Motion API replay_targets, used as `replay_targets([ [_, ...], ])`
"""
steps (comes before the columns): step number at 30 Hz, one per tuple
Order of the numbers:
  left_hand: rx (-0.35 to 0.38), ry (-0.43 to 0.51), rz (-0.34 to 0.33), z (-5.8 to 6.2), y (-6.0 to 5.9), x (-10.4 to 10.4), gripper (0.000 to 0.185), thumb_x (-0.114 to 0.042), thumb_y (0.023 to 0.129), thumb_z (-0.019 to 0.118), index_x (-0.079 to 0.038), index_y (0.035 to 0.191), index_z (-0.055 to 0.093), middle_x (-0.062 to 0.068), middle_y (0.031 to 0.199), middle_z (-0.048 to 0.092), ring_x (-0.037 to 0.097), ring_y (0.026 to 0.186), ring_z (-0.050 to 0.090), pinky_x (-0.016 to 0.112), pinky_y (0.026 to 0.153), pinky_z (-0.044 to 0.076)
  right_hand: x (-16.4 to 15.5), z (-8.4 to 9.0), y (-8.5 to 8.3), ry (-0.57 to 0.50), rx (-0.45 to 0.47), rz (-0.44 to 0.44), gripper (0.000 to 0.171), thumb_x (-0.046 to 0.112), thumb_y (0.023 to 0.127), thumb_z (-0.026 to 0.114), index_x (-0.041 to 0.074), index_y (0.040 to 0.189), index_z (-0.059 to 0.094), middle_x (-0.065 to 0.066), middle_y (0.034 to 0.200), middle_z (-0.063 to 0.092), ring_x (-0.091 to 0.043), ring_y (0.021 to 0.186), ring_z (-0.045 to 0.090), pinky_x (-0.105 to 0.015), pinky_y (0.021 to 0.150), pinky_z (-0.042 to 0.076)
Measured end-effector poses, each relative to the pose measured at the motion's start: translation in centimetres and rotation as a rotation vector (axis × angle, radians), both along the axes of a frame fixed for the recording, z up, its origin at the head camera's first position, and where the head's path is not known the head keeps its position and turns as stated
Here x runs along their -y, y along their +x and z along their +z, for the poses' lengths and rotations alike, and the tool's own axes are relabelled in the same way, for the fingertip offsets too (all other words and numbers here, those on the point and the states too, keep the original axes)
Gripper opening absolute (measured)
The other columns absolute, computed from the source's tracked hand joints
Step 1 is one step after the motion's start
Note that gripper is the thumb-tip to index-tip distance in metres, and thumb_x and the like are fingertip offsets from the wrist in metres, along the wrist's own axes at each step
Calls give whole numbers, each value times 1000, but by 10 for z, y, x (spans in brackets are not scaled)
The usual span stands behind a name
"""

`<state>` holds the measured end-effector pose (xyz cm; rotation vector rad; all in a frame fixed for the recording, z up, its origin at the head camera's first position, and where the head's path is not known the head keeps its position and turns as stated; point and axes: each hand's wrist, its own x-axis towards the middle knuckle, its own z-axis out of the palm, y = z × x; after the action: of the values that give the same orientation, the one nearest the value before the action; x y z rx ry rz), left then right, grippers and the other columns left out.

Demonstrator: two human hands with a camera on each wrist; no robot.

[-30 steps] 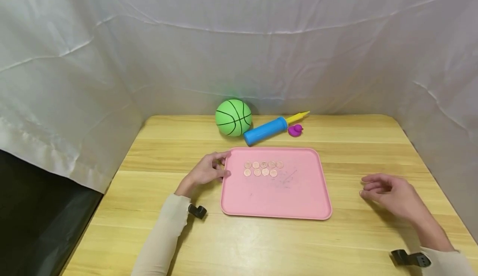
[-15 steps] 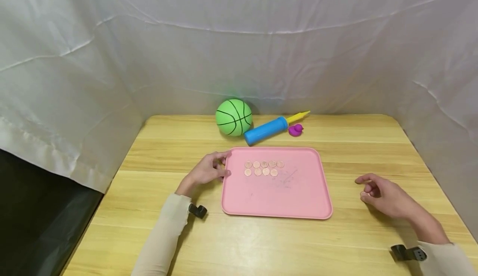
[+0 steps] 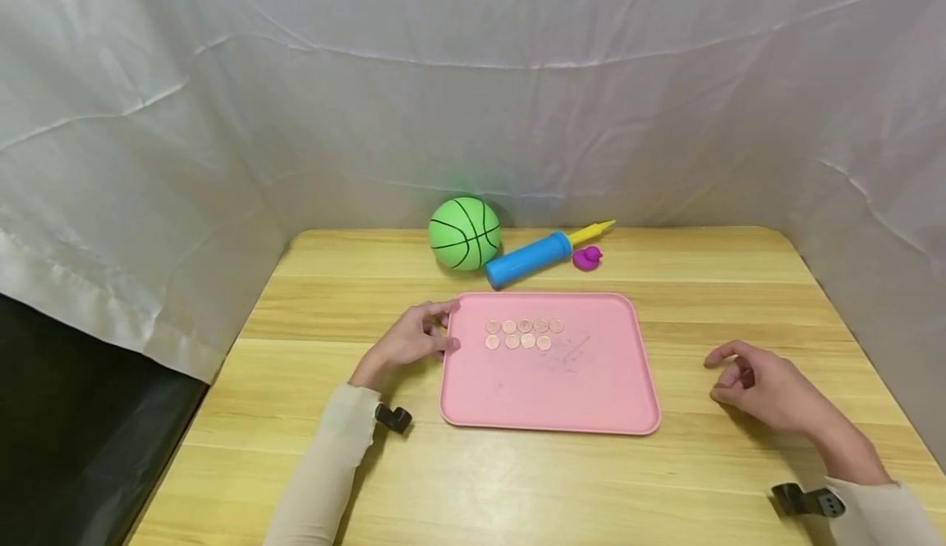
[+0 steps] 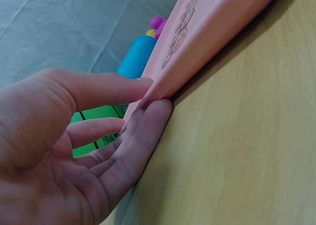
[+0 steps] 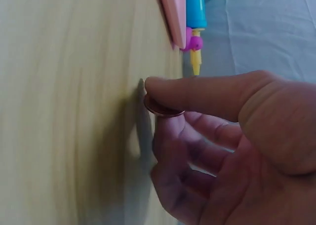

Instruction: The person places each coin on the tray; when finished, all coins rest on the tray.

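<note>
On the wooden bench [image 3: 665, 480], the head view makes the right hand [image 3: 764, 386] look like it's just curled up off to the right of the pink tray [image 3: 591, 390], well apart from it, and you can't really tell what's in there. The right wrist view settles it though: thumb and fingers are pinching a small copper coin [image 5: 163, 108], held flat between thumb and fingertip just above the wood, so that grip is closed on the coin. Same deal on the other side: from the head view the left hand [image 3: 410, 339] just sits at the tray's far left corner, but the left wrist view shows the thumb [image 4: 106, 89] on top of the rim and a finger underneath, pinching the edge of the tray. So that grip is closed on the tray's rim. The tray itself lies flat in the middle of the bench and holds two rows of coins [image 3: 523, 334] near its far left part, five in the back row and four in front, laid side by side. They look coppery and round like the one in the hand. Behind the tray there's a green ball [image 3: 464, 233], a blue pump [image 3: 528, 259] with a yellow tip lying beside it, and a little purple duck [image 3: 587, 258] near the pump.
</note>
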<state>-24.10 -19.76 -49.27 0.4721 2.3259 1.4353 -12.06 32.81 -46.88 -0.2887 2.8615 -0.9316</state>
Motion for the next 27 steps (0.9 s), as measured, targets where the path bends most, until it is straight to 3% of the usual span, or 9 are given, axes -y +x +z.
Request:
replay_targets([
  [9,-1,9,-10,0,-1,-1,74,-4,86,79,-6,153,46,23,116,54,17,74,59,36,66,69,22,14,-10,-87,-28,-51,29,16,90,79,5,114,67,-5,89,71,-5,69,61,-21,54,55],
  [17,-12,0,0,1,0,0,74,-3,86,79,-6,153,47,21,114,54,18,74,58,33,64,68,56,21,-29,-177,104,-49,30,30,94,75,6,111,71,-9,92,73,-12,75,66,-26,61,62],
  [27,-1,3,4,-1,1,0,74,-3,86,79,-6,153,47,20,115,54,17,75,58,33,65,68,93,26,-46,-334,243,10,32,29,92,78,4,110,72,-17,98,75,-25,82,74,-34,71,69],
])
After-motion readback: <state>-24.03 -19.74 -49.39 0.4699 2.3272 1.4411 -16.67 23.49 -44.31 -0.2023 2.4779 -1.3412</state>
